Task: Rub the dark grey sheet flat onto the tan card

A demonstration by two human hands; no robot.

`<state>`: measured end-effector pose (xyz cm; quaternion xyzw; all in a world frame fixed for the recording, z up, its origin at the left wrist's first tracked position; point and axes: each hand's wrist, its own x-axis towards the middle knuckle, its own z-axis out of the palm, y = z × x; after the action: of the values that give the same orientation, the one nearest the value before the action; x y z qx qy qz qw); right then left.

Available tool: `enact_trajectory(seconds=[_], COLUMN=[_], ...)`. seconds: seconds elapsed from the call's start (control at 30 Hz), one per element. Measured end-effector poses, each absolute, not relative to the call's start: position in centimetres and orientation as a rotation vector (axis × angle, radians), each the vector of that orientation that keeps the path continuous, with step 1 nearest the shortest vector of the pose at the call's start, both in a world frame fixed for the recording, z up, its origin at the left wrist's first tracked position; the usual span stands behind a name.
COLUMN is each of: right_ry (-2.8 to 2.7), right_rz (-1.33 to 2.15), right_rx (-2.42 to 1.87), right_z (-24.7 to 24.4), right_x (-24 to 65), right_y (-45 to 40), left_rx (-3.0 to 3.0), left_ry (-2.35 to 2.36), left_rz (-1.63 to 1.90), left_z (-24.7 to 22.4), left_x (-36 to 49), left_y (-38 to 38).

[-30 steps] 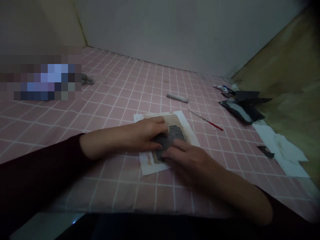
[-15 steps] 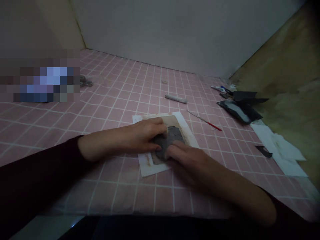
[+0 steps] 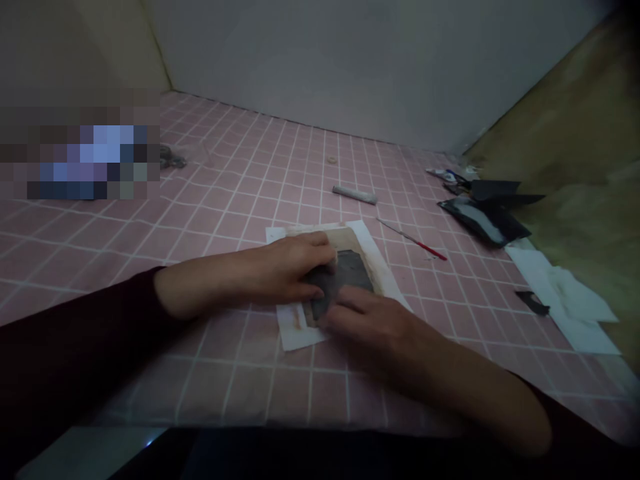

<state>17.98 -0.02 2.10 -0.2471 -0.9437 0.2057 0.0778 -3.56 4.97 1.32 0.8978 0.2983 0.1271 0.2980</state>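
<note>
Mass, table's far left: pixelated, unidentifiable.
Left hand: thumb apart from bent fingers, over slab; grip cannot be told.
Sheet: white, toward near edge, partly covered.
Slab: dark, on sheet, ends hidden by hands.
Right hand: curled at slab, fingertips obscured; hold cannot be told.
Tool: red-handled.
Pouch: near right edge, contents indistinct.

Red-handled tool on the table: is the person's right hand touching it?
Apart: the head view shows pink checked tablecloth plainly between the right hand and the red-handled tool.
</note>
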Motion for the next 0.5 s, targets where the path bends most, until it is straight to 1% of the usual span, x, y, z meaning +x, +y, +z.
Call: enact_trajectory(seconds=[0.1, 0.23, 0.4, 0.5], right_ry=[-2.816, -2.763, -2.761, -2.766], right_rz=[0.582, 0.529, 0.586, 0.585], right_rx=[-0.718, -0.931, -0.782, -0.905], right_z=[1.93, 1.99, 1.66, 1.86], right_x=[18.12, 18.66, 17.83, 18.21], right_y=[-0.03, 0.49, 0.18, 0.18], left_rx=[2.388, 2.397, 2.393, 2.388], left_ry=[0.796, 0.792, 0.781, 0.778], left_rz=[0.348, 0.330, 0.355, 0.344], left_z=[1.20, 1.10, 1.13, 1.22], left_x=[-3.55, -3.55, -3.54, -3.55], left_y=[5.05, 5.12, 5.09, 5.09])
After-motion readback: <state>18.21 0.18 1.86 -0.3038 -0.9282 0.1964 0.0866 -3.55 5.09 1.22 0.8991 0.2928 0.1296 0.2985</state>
